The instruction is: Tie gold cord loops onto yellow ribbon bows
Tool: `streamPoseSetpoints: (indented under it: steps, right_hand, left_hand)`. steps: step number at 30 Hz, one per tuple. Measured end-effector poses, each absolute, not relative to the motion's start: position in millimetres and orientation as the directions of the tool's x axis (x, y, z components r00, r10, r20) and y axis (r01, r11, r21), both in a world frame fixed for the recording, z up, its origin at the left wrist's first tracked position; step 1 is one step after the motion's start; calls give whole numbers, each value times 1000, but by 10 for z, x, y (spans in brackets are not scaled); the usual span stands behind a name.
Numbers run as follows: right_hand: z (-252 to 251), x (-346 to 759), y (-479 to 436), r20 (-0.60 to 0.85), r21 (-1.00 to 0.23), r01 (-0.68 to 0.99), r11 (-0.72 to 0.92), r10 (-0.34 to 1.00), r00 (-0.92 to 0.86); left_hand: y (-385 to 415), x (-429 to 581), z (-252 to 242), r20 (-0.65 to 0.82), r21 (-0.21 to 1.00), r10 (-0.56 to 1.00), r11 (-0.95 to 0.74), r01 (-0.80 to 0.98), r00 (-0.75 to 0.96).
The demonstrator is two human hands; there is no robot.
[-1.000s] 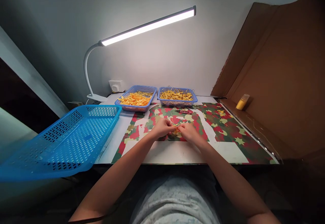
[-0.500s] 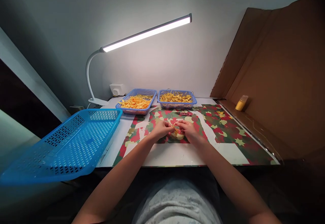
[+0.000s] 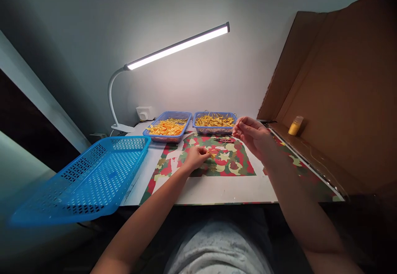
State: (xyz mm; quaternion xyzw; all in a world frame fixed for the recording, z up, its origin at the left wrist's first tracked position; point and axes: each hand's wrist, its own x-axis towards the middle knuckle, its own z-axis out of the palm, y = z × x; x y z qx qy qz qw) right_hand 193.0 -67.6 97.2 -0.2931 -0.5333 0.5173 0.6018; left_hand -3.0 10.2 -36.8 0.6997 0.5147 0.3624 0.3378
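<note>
Left hand pinching small yellow piece, right hand raised, pinched narrow, contents unclear

- Our left hand sits low over the middle of the bench, thumb and forefinger pinched together.
- Our right hand is lifted higher, well apart from it, thumb against curled fingers.
- Our left forearm and right forearm, both bare, slant inward across the near edge.

Yellow bit at left hand too small to ID. Right forearm hides part of mat.
</note>
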Motion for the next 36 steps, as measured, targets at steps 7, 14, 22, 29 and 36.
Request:
streamPoseSetpoints:
  steps: [7, 14, 22, 29, 36]
  right_hand:
    - [1012, 1806, -656, 412, -877, -284, 388, 911, -25]
    - [1060, 1775, -601, 400, -872, -300, 388, 916, 24]
    - [1075, 1686, -822, 399, -849, -359, 387, 916, 42]
    - [882, 1533, -1251, 323, -796, -548, 255, 946, -29]
    - [243, 1508, -1431, 96, -705, -709, -32, 985, -140]
  left_hand:
    - [17, 2, -312, 249, 826, 919, -366, 429, 306]
    - [30, 11, -352, 165, 874, 931, -290, 389, 325]
    - [62, 35, -339, 41, 972, 959, -103, 211, 282]
    - [61, 44, -279, -16, 990, 991, 35, -139, 135]
    - [72, 44, -166, -119, 892, 989, 147, -428, 92]
